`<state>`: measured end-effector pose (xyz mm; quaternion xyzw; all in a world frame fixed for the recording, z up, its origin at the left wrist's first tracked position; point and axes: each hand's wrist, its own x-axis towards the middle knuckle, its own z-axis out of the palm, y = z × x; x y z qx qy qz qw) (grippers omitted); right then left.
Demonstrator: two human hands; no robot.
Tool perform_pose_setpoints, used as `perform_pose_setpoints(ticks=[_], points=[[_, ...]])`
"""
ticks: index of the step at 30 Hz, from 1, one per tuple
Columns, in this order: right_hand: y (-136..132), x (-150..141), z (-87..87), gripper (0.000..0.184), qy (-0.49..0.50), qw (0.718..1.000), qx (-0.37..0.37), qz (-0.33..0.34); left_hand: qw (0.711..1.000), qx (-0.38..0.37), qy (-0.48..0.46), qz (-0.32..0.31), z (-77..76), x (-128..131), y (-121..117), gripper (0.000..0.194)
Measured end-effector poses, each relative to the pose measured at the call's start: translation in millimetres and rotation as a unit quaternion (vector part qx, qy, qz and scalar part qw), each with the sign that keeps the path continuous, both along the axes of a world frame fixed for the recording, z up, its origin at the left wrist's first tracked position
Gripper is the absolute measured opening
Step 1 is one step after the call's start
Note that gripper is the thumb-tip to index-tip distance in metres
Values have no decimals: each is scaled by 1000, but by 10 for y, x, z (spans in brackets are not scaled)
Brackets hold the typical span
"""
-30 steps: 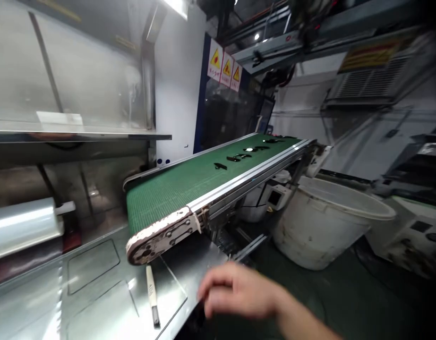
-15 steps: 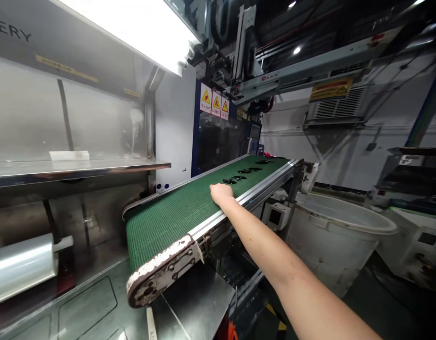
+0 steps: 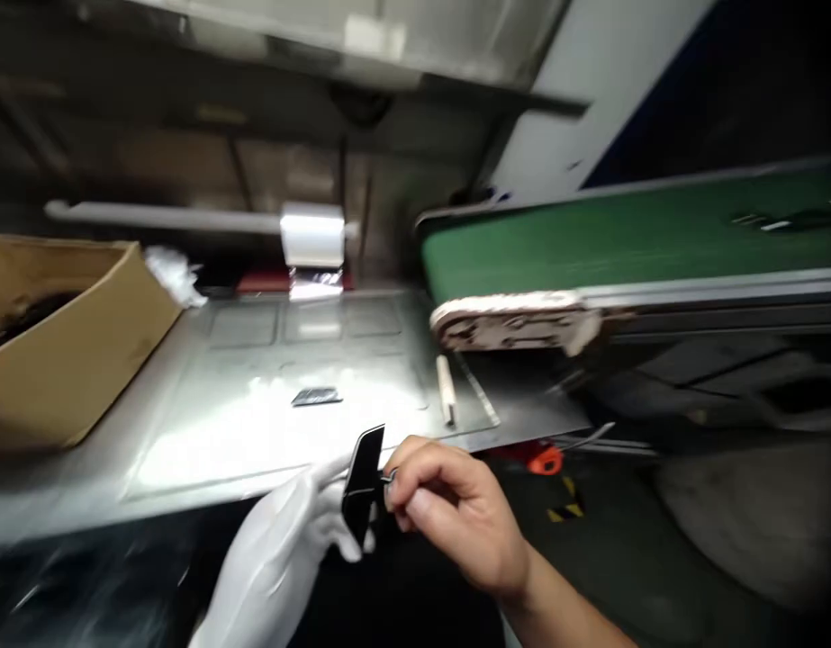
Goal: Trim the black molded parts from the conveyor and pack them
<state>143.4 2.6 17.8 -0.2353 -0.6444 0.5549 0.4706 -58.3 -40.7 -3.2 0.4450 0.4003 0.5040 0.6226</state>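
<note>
A flat, glossy black plastic part [image 3: 365, 468] is held upright between my two hands in front of the bench. My left hand [image 3: 286, 531], in a white glove, grips it from the left side. My right hand [image 3: 452, 504] is bare, its fingers curled and pinching a thin dark stem [image 3: 389, 477] at the part's right side. What lies deeper inside those fingers is hidden. On the metal bench [image 3: 219, 423], beyond my hands, lies a small dark flat piece [image 3: 317, 396]. Motion blur softens the picture.
A cardboard box [image 3: 111, 351] with dark contents stands on the left. A film roll [image 3: 313, 238] sits at the back. To the right, the green conveyor belt [image 3: 591, 238] carries blurred black pieces [image 3: 786, 220]. A pale-handled tool [image 3: 446, 391] lies under its near end.
My view has swung down and left from the conveyor to the bench. My right hand has left the belt and meets my gloved left hand, now visible, at a black part.
</note>
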Motion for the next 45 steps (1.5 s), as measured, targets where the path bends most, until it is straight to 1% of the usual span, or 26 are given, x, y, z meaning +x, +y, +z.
perform_pose_setpoints(ticks=[2, 4, 5, 7, 11, 15, 19, 21, 23, 25, 27, 30, 32, 33, 34, 35, 37, 38, 39, 40, 42, 45], points=[[-146, -153, -233, 11, 24, 997, -76, 19, 992, -90, -87, 6, -155, -13, -193, 52], [-248, -233, -423, 13, 22, 993, -114, 28, 972, -148, -185, -5, -289, -5, -324, 46], [-296, -249, -493, 15, 16, 992, -122, 29, 962, -162, -220, -12, -346, 2, -379, 44], [-387, -248, -584, 17, -1, 992, -126, 24, 951, -176, -252, -24, -439, 17, -475, 43], [-500, -204, -652, 18, -21, 991, -130, 11, 939, -189, -287, -23, -553, 53, -593, 43], [-505, -173, -702, 20, -29, 992, -124, 6, 935, -209, -285, -17, -575, 92, -601, 43], [-496, -158, -762, 21, -28, 993, -115, 1, 938, -212, -275, -8, -567, 115, -566, 42], [-515, -152, -793, 16, -27, 992, -119, -8, 938, -217, -269, -7, -574, 124, -552, 42], [-546, -147, -818, 9, -24, 987, -155, -20, 941, -220, -258, 1, -580, 134, -540, 42], [-574, -143, -835, 18, -21, 978, -209, -23, 945, -216, -243, 16, -572, 143, -529, 41], [-584, -139, -844, 23, -16, 966, -260, -6, 953, -208, -220, 31, -551, 143, -519, 39], [-567, -135, -848, 26, -22, 944, -327, 35, 969, -189, -154, 36, -534, 112, -515, 38], [-549, -135, -842, 23, -27, 938, -343, 39, 975, -182, -123, 29, -564, 73, -526, 42], [-541, -135, -836, 18, -29, 945, -325, 29, 976, -180, -123, 26, -594, 51, -537, 47], [-532, -137, -826, 13, -32, 958, -285, 13, 974, -182, -132, 28, -631, 29, -549, 53], [-524, -140, -814, 10, -37, 973, -228, -4, 971, -182, -153, 28, -672, 7, -564, 60], [-506, -154, -789, 19, -53, 993, -98, -25, 960, -178, -214, 24, -752, -33, -596, 70], [-495, -163, -778, 24, -62, 997, -48, -24, 953, -172, -248, 17, -784, -52, -613, 70], [-481, -174, -770, 27, -70, 997, -18, -18, 946, -167, -277, 9, -808, -69, -628, 68], [-465, -184, -764, 29, -74, 997, -4, -10, 940, -161, -300, 0, -826, -84, -643, 63], [-428, -193, -761, 29, -85, 996, 1, 1, 933, -157, -323, -15, -849, -102, -664, 54], [-387, -147, -769, 31, -119, 993, 11, 14, 929, -167, -331, -2, -888, -75, -675, 48]])
